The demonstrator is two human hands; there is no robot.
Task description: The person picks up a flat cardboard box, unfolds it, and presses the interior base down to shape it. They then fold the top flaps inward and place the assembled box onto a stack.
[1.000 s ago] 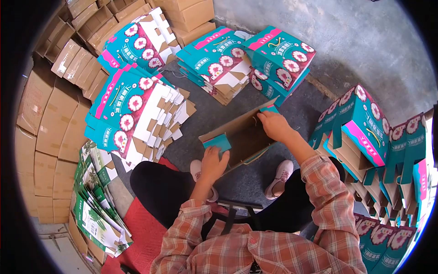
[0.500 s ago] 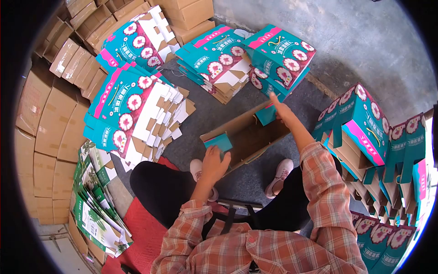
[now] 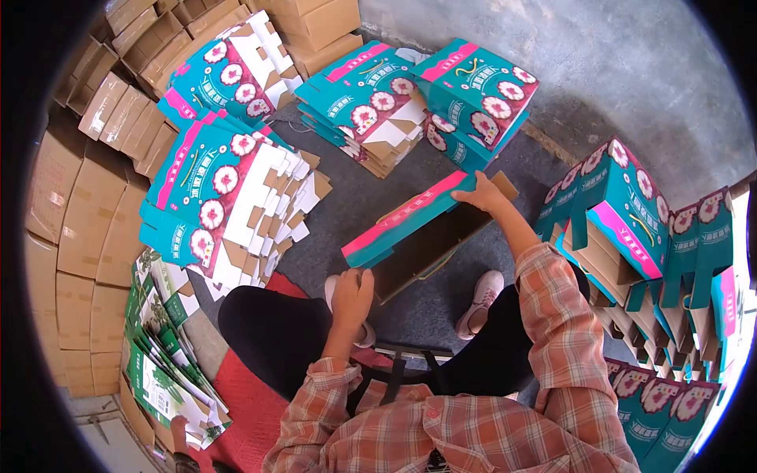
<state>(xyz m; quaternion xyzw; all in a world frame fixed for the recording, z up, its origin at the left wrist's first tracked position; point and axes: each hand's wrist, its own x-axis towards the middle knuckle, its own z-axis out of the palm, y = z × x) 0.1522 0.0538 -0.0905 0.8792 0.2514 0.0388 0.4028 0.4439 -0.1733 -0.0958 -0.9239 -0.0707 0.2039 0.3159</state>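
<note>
Our left hand [image 3: 352,293] grips the near end of a teal carton [image 3: 406,214], our right hand [image 3: 482,194] its far edge, above the floor [image 3: 351,189]. Around it flat carton stacks [image 3: 225,185] crowd close, leaving narrow bare floor.

A box [image 3: 410,229] is held at the centre, over the floor [image 3: 631,71], with the left hand [image 3: 352,296] at its 7 o'clock end and the right hand [image 3: 482,193] at its 2 o'clock end. From the box, a big stack [image 3: 229,181] is laid at 9 to 10 o'clock, a far stack [image 3: 225,75] at 11, a middle stack [image 3: 363,98] near 12 and a right stack [image 3: 477,98] at 1, just beside the middle one. Made boxes [image 3: 623,205] are ranked at 3 to 4 o'clock. Cartons [image 3: 87,213] are piled at 9, beyond the big stack, and sheets [image 3: 162,355] are found at 8.
</note>
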